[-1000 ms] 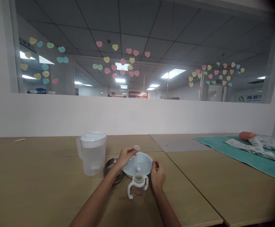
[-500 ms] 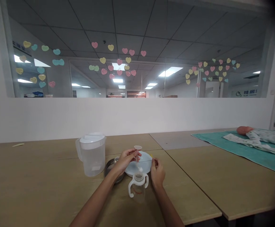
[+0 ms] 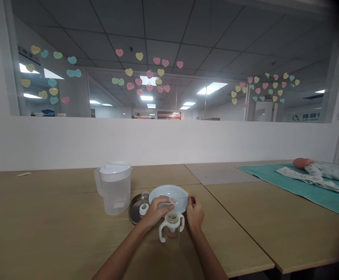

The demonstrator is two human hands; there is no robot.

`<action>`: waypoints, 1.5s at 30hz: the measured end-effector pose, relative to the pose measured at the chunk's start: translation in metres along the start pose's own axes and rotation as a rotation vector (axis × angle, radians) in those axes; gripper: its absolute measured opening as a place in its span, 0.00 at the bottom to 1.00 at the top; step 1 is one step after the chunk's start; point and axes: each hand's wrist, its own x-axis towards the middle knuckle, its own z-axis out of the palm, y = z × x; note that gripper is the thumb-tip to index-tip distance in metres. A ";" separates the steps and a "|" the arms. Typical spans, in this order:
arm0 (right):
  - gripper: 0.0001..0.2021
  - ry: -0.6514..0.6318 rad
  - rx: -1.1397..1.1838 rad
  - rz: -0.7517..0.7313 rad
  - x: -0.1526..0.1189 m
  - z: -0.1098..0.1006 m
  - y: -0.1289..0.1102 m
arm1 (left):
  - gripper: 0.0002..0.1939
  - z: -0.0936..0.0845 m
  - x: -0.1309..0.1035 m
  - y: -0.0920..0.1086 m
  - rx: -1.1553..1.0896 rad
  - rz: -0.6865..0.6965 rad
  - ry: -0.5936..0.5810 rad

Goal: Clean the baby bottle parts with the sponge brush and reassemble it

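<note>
My left hand (image 3: 158, 210) pinches a pale round disc (image 3: 173, 201) just above the mouth of a clear baby bottle (image 3: 172, 233) with two white handles. A whitish piece shows inside the bottle. To the right of the bottle, my right hand (image 3: 195, 212) is closed, thumb against fingertips, on a thin dark wire-like stick (image 3: 183, 197) that reaches left over the basin. A small yellow bit shows behind those fingertips. The light blue basin (image 3: 158, 189) sits behind the bottle, partly covered by my left hand.
Left of the basin, a dark metal dish (image 3: 133, 210) holds a white bottle collar (image 3: 143, 210) and a clear dome cap (image 3: 145, 196). A lidded plastic pitcher (image 3: 116, 192) stands farther left. On the right lies a teal cloth (image 3: 274, 177) with patterned fabric (image 3: 329, 173).
My left hand has lowered the disc and its hanging straw; the straw's white end has gone from above the bottle's mouth to inside it. My right hand has hardly moved.
</note>
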 end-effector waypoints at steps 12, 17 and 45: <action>0.19 -0.021 -0.085 -0.008 -0.004 0.005 0.003 | 0.14 -0.032 -0.015 -0.041 0.359 0.166 0.210; 0.17 -0.011 -0.135 -0.066 -0.006 0.004 0.004 | 0.15 -0.054 -0.017 -0.064 0.890 -0.111 0.336; 0.13 -0.127 -0.058 -0.525 -0.010 0.005 -0.003 | 0.10 -0.018 -0.005 -0.045 0.615 0.084 0.521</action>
